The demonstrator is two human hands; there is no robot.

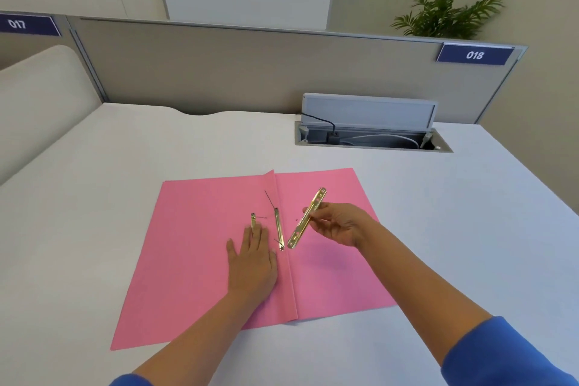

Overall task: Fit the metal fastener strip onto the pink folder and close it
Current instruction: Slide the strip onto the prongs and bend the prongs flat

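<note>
The pink folder [194,260] lies open and flat on the white desk, its spine fold running down the middle. My right hand [341,222] holds a brass fastener strip [307,218] tilted above the right flap, near the fold. A second brass piece with thin prongs [279,229] lies along the fold. My left hand [252,260] rests flat on the left flap, fingers spread, with a small brass piece [253,222] at its fingertips.
The white desk [438,244] stretches around the folder. An open cable box with a raised grey lid [369,125] sits at the back right. A beige partition [250,66] with the labels 017 and 018 closes the far edge.
</note>
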